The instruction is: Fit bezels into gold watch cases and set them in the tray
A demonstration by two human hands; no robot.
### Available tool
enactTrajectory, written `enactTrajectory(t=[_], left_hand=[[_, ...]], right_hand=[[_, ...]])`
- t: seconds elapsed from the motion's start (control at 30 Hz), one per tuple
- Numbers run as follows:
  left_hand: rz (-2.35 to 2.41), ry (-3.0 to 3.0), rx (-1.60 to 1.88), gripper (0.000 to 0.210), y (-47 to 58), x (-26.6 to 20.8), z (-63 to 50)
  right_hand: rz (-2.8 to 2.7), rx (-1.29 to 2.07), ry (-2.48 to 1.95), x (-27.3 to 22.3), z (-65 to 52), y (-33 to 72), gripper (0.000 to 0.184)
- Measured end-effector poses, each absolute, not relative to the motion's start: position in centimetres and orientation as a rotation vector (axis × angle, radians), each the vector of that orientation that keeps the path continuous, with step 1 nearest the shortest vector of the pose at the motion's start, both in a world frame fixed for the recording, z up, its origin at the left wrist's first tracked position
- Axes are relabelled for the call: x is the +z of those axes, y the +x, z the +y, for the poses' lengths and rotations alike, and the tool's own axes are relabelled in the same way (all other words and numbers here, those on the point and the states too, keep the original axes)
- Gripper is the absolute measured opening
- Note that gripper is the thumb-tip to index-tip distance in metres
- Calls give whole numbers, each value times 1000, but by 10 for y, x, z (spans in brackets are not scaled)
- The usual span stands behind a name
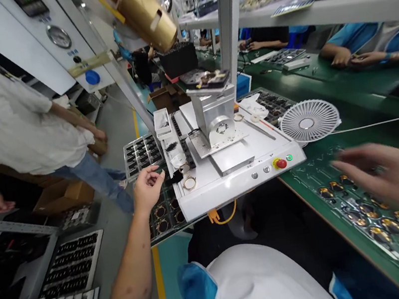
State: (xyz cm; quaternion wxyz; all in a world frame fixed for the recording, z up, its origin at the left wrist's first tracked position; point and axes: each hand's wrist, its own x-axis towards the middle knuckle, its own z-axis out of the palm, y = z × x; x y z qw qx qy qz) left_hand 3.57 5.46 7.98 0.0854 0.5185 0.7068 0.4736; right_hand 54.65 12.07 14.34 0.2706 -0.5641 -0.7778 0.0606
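My left hand hovers at the left edge of the white machine base, its fingers curled in and the thumb near the fingertips. Whatever it may hold is too small to make out. Just right of it are a black piece and a gold-rimmed ring-shaped part on the base. Below that hand lies a tray of round watch-like parts. On the other side, my right hand is smeared by motion above a clear tray of round gold-edged parts. What its fingers do cannot be told.
A metal fixture stands on the base under a gold-coloured cylinder. Red and green buttons sit on the front edge. A white fan stands right. Someone in a white shirt stands left; co-workers' hands are across the bench.
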Motion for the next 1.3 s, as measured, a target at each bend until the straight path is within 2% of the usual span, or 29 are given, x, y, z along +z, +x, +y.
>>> enactTrajectory(t=[0.07, 0.13, 0.27, 0.43, 0.53, 0.67, 0.9, 1.07, 1.3], left_hand=[[2023, 1635, 1495, 40, 48, 107, 61], [1943, 1738, 1555, 40, 61, 133, 63], [1884, 1913, 1557, 38, 81, 171, 57], [1895, 2064, 1546, 36, 89, 207, 56], [1846, 2220, 1543, 35, 102, 239, 80], [1874, 2436, 1273, 36, 148, 283, 139], [2020, 2662, 635, 19, 218, 315, 222], [1992, 2617, 714, 29, 197, 316, 219], [1461, 2668, 699, 32, 151, 292, 208]], right_hand=[[-2133, 208, -1170, 180, 151, 503, 22], [-2134, 179, -885, 216, 189, 446, 22], [-2253, 145, -770, 273, 257, 361, 25], [-2594, 360, -720, 306, 292, 343, 27], [-2561, 436, -637, 306, 295, 346, 26], [-2238, 556, -603, 294, 294, 351, 22], [-1930, 689, -570, 263, 271, 411, 36], [-1686, 807, -721, 220, 232, 482, 48], [-1506, 1144, -1067, 103, 187, 529, 67]])
